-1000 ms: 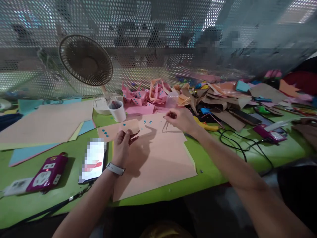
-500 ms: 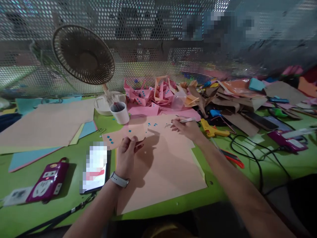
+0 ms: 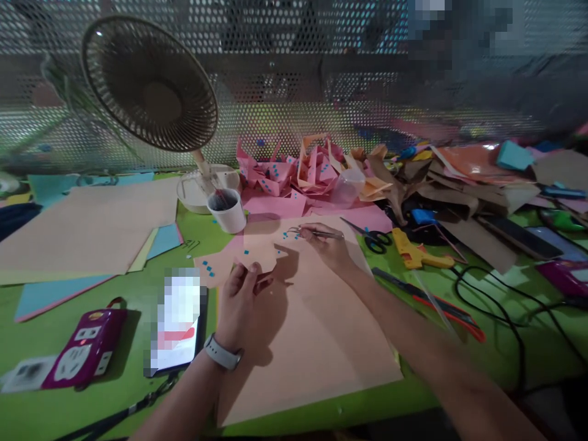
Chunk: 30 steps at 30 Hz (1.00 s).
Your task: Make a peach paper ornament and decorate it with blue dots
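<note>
My left hand (image 3: 239, 288), with a pale watch strap at the wrist, pinches a peach paper piece (image 3: 263, 256) between thumb and fingers. Small blue squares (image 3: 208, 268) dot the paper around that hand. In my right hand (image 3: 327, 246) a slim pair of metal tweezers (image 3: 328, 234) is gripped, tips pointing left. These tips are close to a few tiny blue paper bits (image 3: 296, 236) on the large peach sheet (image 3: 316, 343). Whether the tips hold a bit is too small to tell. Both hands cast shadows on the sheet.
A white cup (image 3: 228, 214) stands before a fan (image 3: 156, 92). Black scissors (image 3: 377, 240), a yellow glue gun (image 3: 416, 252) and an orange-edged cutter (image 3: 452, 312) lie right. Folded pink paper shapes (image 3: 316, 168) sit behind. A phone (image 3: 179, 324) and purple power strip (image 3: 87, 349) lie left.
My right hand has moved left with the tweezers, bringing their tips to the blue bits. My left hand keeps its pinch on the paper. The view has shifted, and the scissors now show.
</note>
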Available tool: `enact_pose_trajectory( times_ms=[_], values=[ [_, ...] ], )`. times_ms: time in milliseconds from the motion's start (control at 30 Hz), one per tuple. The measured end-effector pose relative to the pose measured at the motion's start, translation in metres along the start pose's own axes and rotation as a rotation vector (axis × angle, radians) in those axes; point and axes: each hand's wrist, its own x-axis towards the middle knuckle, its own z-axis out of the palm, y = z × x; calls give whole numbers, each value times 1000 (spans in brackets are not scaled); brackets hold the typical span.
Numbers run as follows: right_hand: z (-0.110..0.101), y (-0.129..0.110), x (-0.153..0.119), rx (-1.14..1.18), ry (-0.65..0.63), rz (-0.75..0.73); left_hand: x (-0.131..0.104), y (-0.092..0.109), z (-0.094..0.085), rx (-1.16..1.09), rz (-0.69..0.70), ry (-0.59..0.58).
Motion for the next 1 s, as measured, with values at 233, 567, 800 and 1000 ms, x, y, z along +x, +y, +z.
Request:
enact_pose_trajectory(
  times_ms=[233,567,800,1000],
  values=[
    [5,1,-2,-22,-79,31,-2,1,2,24,-24,-18],
    [4,4,-1,-6,-84,81,-1,-1,0,48,-26,-41],
    [4,2,-2,-21,-65,64,-1,1,2,61,-25,-52],
    [2,2,-2,120,-21,102,0,0,1,57,-9,-49]
  ],
)
